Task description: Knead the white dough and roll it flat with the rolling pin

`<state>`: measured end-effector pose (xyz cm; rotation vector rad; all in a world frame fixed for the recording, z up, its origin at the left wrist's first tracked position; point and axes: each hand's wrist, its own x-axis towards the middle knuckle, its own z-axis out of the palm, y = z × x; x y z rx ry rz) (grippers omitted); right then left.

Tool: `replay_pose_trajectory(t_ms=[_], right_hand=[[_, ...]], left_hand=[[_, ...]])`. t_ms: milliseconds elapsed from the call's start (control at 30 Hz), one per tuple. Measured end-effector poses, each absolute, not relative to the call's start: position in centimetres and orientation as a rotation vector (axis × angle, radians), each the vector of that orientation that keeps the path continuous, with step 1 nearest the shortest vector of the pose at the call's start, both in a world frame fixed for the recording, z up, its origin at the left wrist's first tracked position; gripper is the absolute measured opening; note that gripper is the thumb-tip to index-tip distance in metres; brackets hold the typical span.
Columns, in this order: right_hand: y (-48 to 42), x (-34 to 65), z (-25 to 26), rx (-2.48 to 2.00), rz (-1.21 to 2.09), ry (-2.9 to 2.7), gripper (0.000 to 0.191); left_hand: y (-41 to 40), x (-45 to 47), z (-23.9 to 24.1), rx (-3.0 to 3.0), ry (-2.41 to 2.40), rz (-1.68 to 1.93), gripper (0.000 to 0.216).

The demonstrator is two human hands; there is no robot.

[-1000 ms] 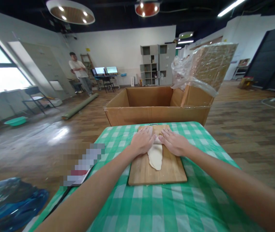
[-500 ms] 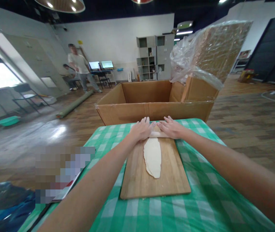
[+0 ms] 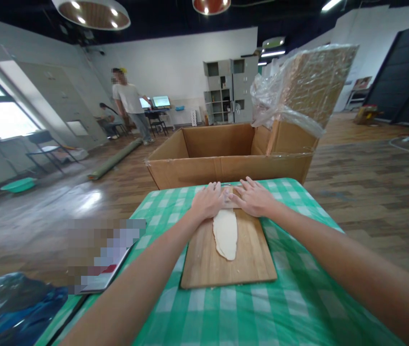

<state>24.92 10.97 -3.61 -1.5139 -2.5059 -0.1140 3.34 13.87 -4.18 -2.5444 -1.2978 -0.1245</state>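
Note:
A long flat sheet of pale dough [image 3: 226,234] lies on the wooden board [image 3: 253,262], pointing away from me. Across its far end rests a whitish rolling pin [image 3: 231,204], mostly covered by my hands. My left hand [image 3: 209,199] lies palm down on the left part of the pin, fingers stretched forward. On the right part, my right hand [image 3: 253,197] presses the same way, its fingers spread and pointing forward. The two thumbs come close together over the middle. The dough's far edge is hidden beneath the pin and hands.
A green checked tablecloth [image 3: 190,312] covers the table. A partly blurred flat item [image 3: 118,259] lies at the left edge, near a blue plastic bag [image 3: 17,307]. Beyond the table stands a large cardboard box [image 3: 190,170]. A person [image 3: 131,103] stands farther back.
My hands and the rolling pin stay at the board's far end, with more finger spread on the right. The view tilts slightly upward. The standing person has turned and shifted right.

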Motion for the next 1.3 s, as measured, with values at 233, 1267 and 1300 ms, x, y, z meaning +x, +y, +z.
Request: replay_pose_trajectory(t_ms=[233,1267,1300], right_hand=[[5.8,23.5,-2.7,-1.486,-0.093,-2.45,0.082],[8.2,24.1,-3.0,-1.391,0.016,-2.518,0.088],[9.0,24.2,-3.2,-1.395,0.03,-2.524,0.087]], left_hand=[[7.7,2.4,-3.6,-2.492,-1.366,-0.218,0.052],[10.2,1.3,-3.8,-2.604,-1.345,-0.097,0.056],[10.9,1.5,-3.8,-2.602,-1.347,-0.092,0.055]])
